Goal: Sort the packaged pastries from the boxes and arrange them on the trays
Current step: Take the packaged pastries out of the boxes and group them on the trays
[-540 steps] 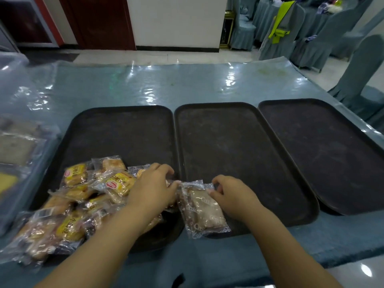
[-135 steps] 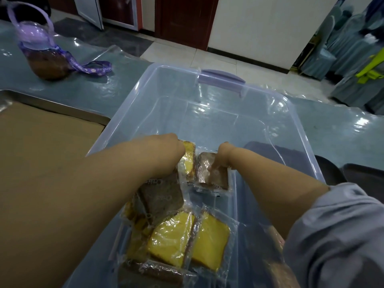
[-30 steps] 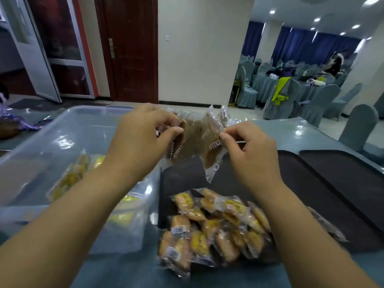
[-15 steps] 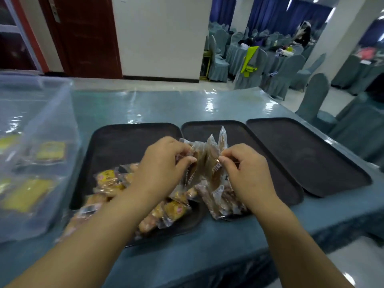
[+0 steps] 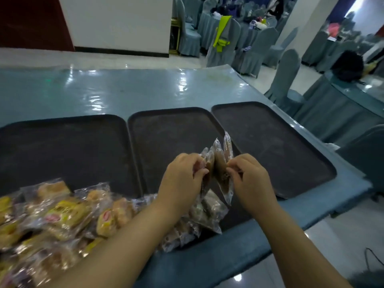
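Over the middle tray (image 5: 166, 129), left hand (image 5: 182, 183) and right hand (image 5: 249, 181) share a pinching grip on brown pastry packets (image 5: 220, 170)

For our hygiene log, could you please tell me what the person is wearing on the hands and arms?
The left hand and the right hand are bare: no gloves, and no ring, watch or bracelet shows. Both forearms are uncovered down to the picture's edge; no sleeve is in view.
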Tool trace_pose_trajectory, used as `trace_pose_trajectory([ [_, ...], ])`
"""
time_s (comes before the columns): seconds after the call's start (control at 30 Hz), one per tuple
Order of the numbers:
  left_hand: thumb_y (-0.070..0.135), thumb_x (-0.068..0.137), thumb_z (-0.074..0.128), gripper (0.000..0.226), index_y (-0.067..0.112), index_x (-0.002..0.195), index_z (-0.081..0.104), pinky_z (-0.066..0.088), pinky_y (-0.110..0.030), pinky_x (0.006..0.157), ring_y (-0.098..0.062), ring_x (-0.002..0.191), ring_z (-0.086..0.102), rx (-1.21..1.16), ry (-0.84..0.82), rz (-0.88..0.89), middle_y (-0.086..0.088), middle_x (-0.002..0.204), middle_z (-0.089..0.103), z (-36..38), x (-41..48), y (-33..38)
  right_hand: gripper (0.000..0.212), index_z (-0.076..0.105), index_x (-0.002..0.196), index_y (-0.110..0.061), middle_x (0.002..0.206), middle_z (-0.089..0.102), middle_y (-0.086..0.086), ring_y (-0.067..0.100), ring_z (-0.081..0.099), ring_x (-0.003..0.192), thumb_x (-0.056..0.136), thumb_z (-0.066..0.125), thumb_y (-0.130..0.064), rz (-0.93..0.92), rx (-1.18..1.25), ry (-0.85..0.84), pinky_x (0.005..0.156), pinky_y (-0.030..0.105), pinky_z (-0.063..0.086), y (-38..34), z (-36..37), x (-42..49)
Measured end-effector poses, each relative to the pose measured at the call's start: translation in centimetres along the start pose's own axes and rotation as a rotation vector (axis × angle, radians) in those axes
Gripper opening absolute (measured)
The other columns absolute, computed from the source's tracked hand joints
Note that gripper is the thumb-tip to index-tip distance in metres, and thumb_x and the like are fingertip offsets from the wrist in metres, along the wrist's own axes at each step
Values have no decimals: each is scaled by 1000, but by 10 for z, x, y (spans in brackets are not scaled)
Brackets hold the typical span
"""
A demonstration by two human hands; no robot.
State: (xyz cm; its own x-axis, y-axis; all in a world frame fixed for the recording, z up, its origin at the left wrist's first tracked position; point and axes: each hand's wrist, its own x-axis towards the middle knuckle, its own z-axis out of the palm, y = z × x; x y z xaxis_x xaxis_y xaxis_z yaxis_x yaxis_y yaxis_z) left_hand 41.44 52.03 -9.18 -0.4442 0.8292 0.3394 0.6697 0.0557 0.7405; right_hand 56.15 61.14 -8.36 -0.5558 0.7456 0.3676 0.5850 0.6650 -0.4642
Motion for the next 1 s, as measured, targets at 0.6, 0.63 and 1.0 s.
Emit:
trace_pose_trajectory([
  [0.6, 9, 86, 63, 40, 31, 114, 45, 40, -10, 73, 1, 83, 54, -74, 11, -410, 18, 94, 54, 117, -26, 12, 19, 66, 86, -10, 90, 54, -12, 2, 53, 79, 78, 65, 7, -155, 187, -336, 73, 14, 45, 123, 31, -15],
  [0.63, 11, 86, 63, 40, 28, 119, 48, 38, -8, 73, -2, 88, 54, -41, 20, -434, 16, 99, 54, 119, -30, 13, 20, 65, 87, -10, 89, 55, -10, 4, 53, 79, 78, 65, 7, -190, 190, -373, 72, 17, 46, 124, 32, -17],
  [1.0, 37, 88, 58, 42, 29, 129, 51, 50, -35, 83, -21, 103, 56, 381, -57, -556, -1, 118, 56, 101, -60, 25, 24, 58, 111, -23, 108, 49, -12, 9, 53, 96, 88, 63, -20, -191, 164, -624, 84, 27, 48, 117, 21, -19],
])
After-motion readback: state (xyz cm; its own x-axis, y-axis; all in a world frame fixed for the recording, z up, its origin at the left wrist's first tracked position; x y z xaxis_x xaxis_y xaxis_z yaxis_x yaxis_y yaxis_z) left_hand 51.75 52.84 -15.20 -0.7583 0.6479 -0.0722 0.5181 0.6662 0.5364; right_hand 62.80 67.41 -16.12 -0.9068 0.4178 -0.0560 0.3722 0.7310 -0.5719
